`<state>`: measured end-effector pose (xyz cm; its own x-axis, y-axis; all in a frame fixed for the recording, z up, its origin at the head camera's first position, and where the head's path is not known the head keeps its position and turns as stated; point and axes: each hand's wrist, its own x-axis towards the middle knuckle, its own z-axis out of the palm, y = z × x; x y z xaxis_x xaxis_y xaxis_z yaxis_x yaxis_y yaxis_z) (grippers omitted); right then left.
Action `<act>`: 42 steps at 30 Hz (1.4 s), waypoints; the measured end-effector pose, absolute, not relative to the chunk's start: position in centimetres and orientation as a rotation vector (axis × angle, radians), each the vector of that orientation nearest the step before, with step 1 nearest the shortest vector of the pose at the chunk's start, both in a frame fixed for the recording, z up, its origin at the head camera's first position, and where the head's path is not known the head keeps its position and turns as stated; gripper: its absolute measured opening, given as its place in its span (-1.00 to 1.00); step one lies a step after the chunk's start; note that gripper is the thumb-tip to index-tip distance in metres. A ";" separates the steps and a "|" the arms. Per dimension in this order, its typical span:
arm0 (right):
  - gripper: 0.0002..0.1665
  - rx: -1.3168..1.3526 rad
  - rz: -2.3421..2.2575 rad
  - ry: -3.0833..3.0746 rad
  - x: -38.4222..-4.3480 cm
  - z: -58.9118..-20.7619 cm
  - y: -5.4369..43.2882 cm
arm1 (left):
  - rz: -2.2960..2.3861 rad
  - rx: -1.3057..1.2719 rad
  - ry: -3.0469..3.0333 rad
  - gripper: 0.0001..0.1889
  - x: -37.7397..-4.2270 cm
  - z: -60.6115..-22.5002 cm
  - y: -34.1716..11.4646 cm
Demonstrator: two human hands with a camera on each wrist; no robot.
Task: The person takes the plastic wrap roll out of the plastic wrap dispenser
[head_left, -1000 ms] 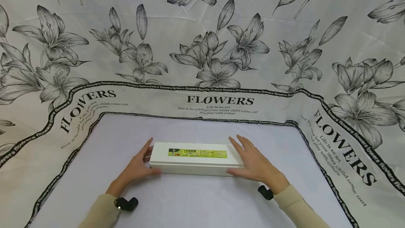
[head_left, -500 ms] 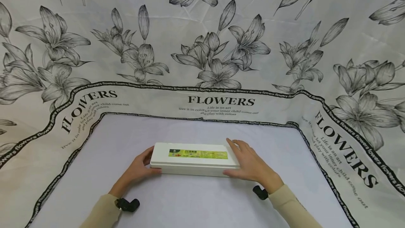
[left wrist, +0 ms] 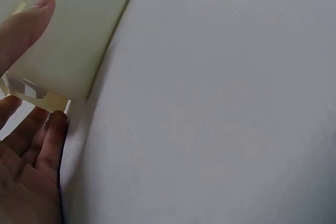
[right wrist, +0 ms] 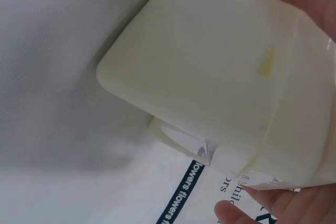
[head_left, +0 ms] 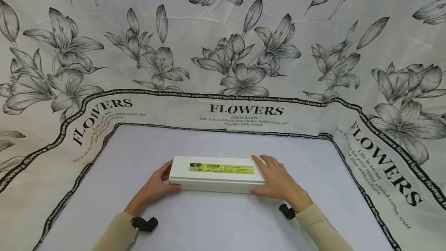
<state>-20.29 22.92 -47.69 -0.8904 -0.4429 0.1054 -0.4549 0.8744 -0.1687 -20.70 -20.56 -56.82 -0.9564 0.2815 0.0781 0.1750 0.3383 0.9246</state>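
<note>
Between our two grips lies a long, white, plastic-looking box point(head_left: 216, 177) with softly rounded corners, seemingly resting on the white-cloth-covered desk point(head_left: 219, 224). We judge it fairly light and stiff, its smooth walls liable to slide if we held it loosely; the cut-outs at its ends, which show beside our fingers in the wrist views, could make those ends flex under a hard squeeze. Taking it by both short ends, thumbs on the near wall, looks soundest. A lid seam runs along that wall just above our thumbs, and a yellow-green printed label point(head_left: 221, 168) lies on top, about midway between the grips. Our left grip point(head_left: 156, 186) is curled round one end; our right grip point(head_left: 280, 184) clasps the other, its fingers toward the far side. Nearer us than the grips are beige fabric sleeves point(head_left: 116, 231) and black wrist cameras point(head_left: 146, 224); beyond the grips hangs white fabric with black lily prints point(head_left: 240, 78).
</note>
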 end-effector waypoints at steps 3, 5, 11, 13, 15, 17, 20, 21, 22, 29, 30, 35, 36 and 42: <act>0.32 0.697 0.298 -3.004 -20.3 -47.6 23.1 | 1.720 0.392 2.477 0.10 -20.6 -56.9 -20.2; 0.31 0.678 0.319 -3.024 -20.3 -47.5 23.1 | 1.728 0.368 2.469 0.11 -20.5 -56.8 -19.9; 0.29 0.623 0.353 -3.050 -20.3 -47.4 23.1 | 1.730 0.353 2.467 0.12 -20.6 -56.7 -19.8; 0.28 0.619 0.365 -3.051 -20.4 -47.4 23.0 | 1.722 0.359 2.475 0.12 -20.6 -56.9 -19.9; 0.27 0.617 0.373 -3.053 -20.5 -47.4 22.9 | 1.716 0.372 2.484 0.12 -20.6 -57.0 -20.1; 0.27 0.615 0.375 -3.055 -20.6 -47.4 22.9 | 1.721 0.383 2.484 0.11 -20.6 -57.2 -20.2; 0.26 0.613 0.385 -3.058 -20.6 -47.4 22.9 | 1.717 0.392 2.484 0.10 -20.5 -57.2 -20.3; 0.26 0.611 0.389 -3.058 -20.7 -47.4 22.9 | 1.721 0.385 2.480 0.10 -20.5 -57.2 -20.3; 0.26 0.609 0.394 -3.058 -20.7 -47.4 23.0 | 1.721 0.381 2.478 0.10 -20.6 -57.2 -20.3; 0.26 0.607 0.461 -3.049 -20.8 -47.4 22.9 | 1.728 0.397 2.482 0.09 -20.5 -57.0 -20.6; 0.26 0.610 0.468 -3.046 -20.8 -47.4 22.9 | 1.727 0.404 2.488 0.08 -20.5 -57.1 -20.6; 0.27 0.622 0.494 -3.029 -20.8 -47.6 22.9 | 1.727 0.426 2.513 0.07 -20.5 -57.3 -20.7; 0.27 0.623 0.493 -3.025 -20.9 -47.6 22.9 | 1.724 0.430 2.519 0.07 -20.5 -57.4 -20.7; 0.26 0.633 0.524 -2.996 -20.9 -47.7 23.0 | 1.719 0.419 2.517 0.09 -20.6 -57.3 -20.7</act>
<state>-20.90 23.01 -47.71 -0.9163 -0.3872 0.1024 -0.3990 0.8601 -0.3179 -20.57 -20.69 -57.25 -0.9609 0.2587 0.0987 0.1860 0.3392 0.9221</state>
